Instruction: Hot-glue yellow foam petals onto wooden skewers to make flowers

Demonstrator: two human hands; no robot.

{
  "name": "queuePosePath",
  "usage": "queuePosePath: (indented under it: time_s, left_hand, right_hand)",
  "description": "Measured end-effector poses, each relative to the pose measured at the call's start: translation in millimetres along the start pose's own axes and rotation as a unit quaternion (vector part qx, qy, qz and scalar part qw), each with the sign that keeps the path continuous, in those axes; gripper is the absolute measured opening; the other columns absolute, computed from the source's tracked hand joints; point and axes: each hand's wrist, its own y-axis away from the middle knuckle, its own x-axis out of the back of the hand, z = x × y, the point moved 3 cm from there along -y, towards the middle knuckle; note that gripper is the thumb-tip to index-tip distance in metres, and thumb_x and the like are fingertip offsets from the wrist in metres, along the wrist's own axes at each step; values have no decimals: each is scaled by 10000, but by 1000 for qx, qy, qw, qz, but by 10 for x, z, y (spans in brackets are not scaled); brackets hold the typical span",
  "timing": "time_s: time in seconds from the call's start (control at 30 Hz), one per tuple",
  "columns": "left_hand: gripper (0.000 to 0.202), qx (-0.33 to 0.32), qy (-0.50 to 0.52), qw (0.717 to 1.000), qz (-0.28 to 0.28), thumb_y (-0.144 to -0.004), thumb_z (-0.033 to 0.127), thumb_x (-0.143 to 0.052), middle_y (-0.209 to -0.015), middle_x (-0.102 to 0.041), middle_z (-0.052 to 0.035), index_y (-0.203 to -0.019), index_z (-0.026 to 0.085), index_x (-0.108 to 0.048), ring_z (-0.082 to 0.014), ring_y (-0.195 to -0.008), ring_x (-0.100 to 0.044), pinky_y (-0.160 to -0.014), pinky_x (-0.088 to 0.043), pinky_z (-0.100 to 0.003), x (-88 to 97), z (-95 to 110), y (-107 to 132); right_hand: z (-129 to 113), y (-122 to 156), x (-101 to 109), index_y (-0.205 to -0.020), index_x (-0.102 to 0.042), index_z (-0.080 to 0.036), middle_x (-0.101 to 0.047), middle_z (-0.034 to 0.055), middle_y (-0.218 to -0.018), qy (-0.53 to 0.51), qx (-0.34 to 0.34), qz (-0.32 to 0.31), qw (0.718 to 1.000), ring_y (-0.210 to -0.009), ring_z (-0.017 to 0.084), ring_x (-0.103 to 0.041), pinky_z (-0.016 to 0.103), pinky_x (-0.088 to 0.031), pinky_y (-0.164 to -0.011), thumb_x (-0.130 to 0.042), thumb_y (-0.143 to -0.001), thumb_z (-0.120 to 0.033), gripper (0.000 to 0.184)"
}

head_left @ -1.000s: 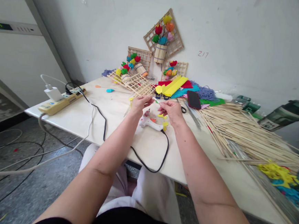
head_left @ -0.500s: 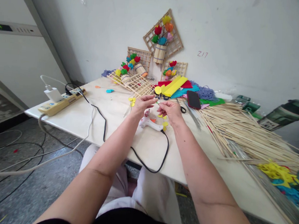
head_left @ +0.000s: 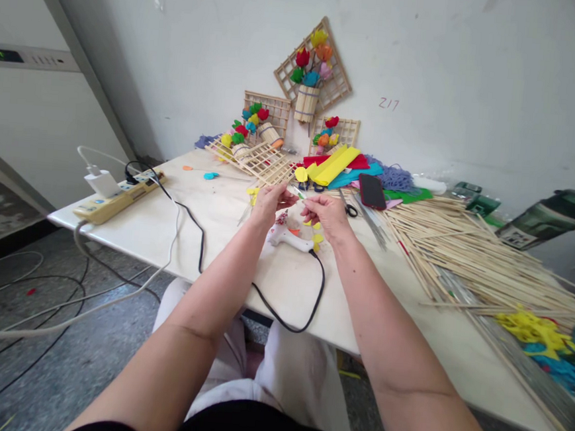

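Over the middle of the table, my left hand [head_left: 273,202] and my right hand [head_left: 323,212] are close together, fingers pinched. Between their fingertips is a thin white-and-green piece [head_left: 300,194], too small to make out fully. Just beyond the fingers shows a rounded yellow paper piece [head_left: 301,174]. Below my hands a white hot glue gun [head_left: 293,238] lies on its side with its black cord running toward me. Yellow paper pieces [head_left: 253,194] lie left of my left hand. Scissors [head_left: 350,210] rest right of my right hand, partly hidden.
Folded yellow crepe paper [head_left: 336,166] and a phone [head_left: 371,191] lie behind. Many thin wooden sticks [head_left: 478,257] cover the right side, near a dark bottle [head_left: 550,219]. Lattice panels with paper flowers [head_left: 313,71] stand by the wall. A power strip [head_left: 120,196] sits at left.
My left fingers have curled in and dropped slightly, so more of the thin white-and-green piece shows between my hands. My right hand has hardly moved.
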Motion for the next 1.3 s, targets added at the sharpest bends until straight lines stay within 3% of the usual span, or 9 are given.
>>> queuePosePath:
  time_s: [0.13, 0.4, 0.53, 0.7, 1.07, 1.3]
  left_hand:
    - [425, 7, 3, 1000, 1, -670, 558, -646, -638, -657, -51, -615, 145, -561, -130, -591, -618, -715, -491, -314, -4, -5, -4]
    - [287, -24, -8, 999, -37, -566, 393, -778, -749, -691, -40, -672, 157, -655, -121, -687, -624, -753, -484, -293, -8, -2, -5]
    - [282, -16, -14, 999, -48, -567, 388, -783, -761, -694, -38, -708, 166, -680, -124, -689, -626, -760, -481, -299, -34, 13, 11]
    - [370, 10, 16, 999, -38, -547, 413, -793, -756, -699, -46, -791, 158, -680, -132, -679, -635, -764, -493, -311, -71, 41, 33]
    - [304, -31, 73, 997, -15, -530, 304, -802, -698, -659, 3, -743, 158, -641, -113, -691, -638, -796, -494, -297, -53, 33, 4]
    - [381, -44, 84, 995, -2, -508, 254, -808, -636, -630, 30, -829, 155, -628, -128, -653, -648, -804, -513, -347, -54, 45, -3]
  right_hand:
    - [-3, 5, -5, -660, -596, -141, -624, -15, -526, -2, -2, -2, 1000, -401, 69, -545, 160, -352, -380, -652, -673, -233, 109]
    - [2, -4, -2, -642, -590, -147, -620, -17, -517, -3, -1, -3, 1000, -398, 64, -534, 158, -354, -379, -658, -668, -246, 123]
    - [-6, -1, -3, -641, -590, -150, -619, -16, -516, -2, -1, -3, 1000, -400, 64, -533, 158, -353, -380, -655, -673, -244, 119]
    - [-1, -2, -19, -644, -597, -146, -624, -11, -519, 6, -4, -8, 1000, -397, 66, -534, 159, -348, -374, -646, -681, -230, 104]
    - [13, 54, -126, -609, -601, -138, -592, -21, -456, 91, -14, -48, 995, -355, 69, -523, 150, -333, -347, -601, -686, -127, 78]
    - [19, 51, -125, -581, -600, -140, -587, -23, -445, 109, -5, -52, 993, -346, 72, -522, 154, -342, -350, -600, -686, -116, 108]
